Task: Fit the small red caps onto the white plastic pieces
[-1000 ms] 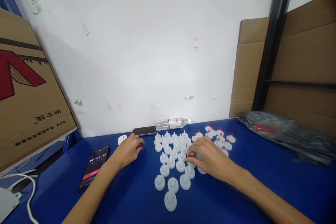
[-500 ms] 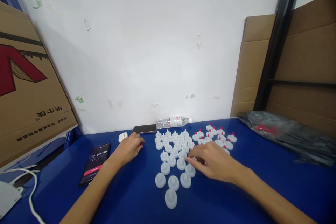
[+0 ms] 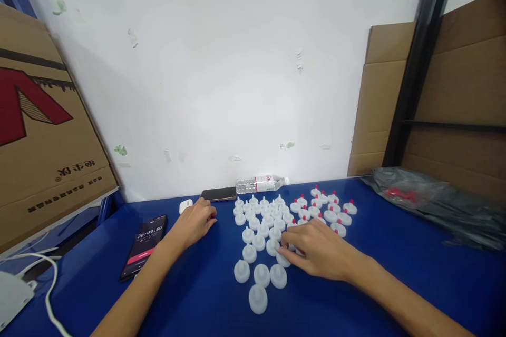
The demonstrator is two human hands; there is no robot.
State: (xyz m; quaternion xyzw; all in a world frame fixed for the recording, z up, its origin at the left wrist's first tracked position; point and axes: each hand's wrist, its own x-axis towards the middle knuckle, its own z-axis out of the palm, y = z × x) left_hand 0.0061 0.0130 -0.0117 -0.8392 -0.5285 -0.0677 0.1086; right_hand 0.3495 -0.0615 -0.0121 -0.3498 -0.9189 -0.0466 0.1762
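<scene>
Several white plastic caps point(image 3: 259, 242) stand in rows on the blue table point(image 3: 356, 284). Behind them, to the right, more white caps carry small red tips point(image 3: 332, 209). My right hand point(image 3: 316, 250) lies over the right side of the plain caps, fingers curled, thumb and fingertips pinching one white cap point(image 3: 283, 259) in the near rows. My left hand point(image 3: 194, 224) rests on the table left of the caps, fingers curled under; what is in them is hidden.
A phone showing a timer point(image 3: 143, 246) lies at the left. A second phone point(image 3: 218, 194), a small white case point(image 3: 184, 206) and a lying water bottle point(image 3: 261, 184) are by the wall. Black plastic bag point(image 3: 435, 202) right; cardboard boxes point(image 3: 43, 131) left and right; white cable point(image 3: 47, 295).
My right hand drew back toward me from the middle rows to the near rows and closed on a white cap. A red bit seen at my left fingertips no longer shows.
</scene>
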